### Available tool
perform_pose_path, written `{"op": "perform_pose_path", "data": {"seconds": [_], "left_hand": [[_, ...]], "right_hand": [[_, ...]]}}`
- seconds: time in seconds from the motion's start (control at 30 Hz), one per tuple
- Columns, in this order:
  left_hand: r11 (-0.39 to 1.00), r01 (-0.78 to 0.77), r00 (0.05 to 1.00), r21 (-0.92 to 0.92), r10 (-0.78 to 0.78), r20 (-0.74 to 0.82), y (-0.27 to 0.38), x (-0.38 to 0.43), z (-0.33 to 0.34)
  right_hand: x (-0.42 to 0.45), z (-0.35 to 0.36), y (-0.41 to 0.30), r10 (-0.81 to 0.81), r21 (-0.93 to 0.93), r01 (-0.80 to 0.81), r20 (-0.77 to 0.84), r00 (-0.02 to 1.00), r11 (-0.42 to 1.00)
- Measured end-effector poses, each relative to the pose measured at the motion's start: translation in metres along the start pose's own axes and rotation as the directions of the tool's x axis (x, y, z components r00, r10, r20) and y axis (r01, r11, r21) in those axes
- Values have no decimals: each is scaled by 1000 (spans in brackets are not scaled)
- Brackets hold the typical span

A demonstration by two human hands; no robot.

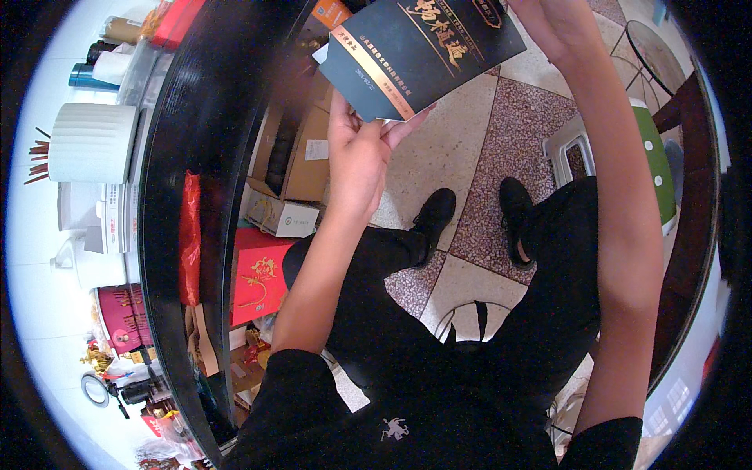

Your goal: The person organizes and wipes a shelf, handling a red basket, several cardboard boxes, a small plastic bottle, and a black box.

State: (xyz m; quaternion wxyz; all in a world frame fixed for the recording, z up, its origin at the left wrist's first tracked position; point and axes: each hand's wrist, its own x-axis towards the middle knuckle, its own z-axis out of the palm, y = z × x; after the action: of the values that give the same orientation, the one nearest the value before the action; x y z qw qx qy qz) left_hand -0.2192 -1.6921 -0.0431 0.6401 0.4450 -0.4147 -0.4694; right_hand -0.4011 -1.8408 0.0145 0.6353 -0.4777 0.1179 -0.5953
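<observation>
A dark green cardboard box (411, 53) with gold bands and printed writing is held up at the top of the view. My left hand (364, 135) grips its lower edge, the thumb in front and the fingers behind and beneath. My right hand (546, 26) is raised beside the box's upper right corner; its fingers run past the top edge of the picture, so its grip cannot be seen. A white flap or paper shows at the box's left corner.
On the left a black shelf (176, 117) bears a white ribbed container (94, 143) and several packages. Below it are an open cardboard carton (308, 158) and a red gift bag (258, 273). A white plastic stool (567, 147) stands on the tiled floor, right, near a dark wooden table edge (696, 235).
</observation>
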Motion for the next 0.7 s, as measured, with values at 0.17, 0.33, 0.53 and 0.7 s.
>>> {"op": "perform_pose_path", "data": {"seconds": [0.17, 0.33, 0.53, 0.7], "left_hand": [[999, 42, 998, 34, -41, -38, 1, 0, -1], [993, 74, 997, 90, -75, 1, -1, 0, 1], [866, 5, 1000, 499, -3, -6, -5, -2, -8], [552, -191, 975, 812, 202, 92, 5, -3, -3]], "right_hand": [[-3, 7, 0, -40, -125, 36, -31, 999, 992], [-10, 26, -1, -168, -337, 156, -7, 986, 928], [-18, 49, 2, -169, -287, 304, 414, 894, 908], [-19, 34, 9, -15, -362, 330, 653, 757, 872]]}}
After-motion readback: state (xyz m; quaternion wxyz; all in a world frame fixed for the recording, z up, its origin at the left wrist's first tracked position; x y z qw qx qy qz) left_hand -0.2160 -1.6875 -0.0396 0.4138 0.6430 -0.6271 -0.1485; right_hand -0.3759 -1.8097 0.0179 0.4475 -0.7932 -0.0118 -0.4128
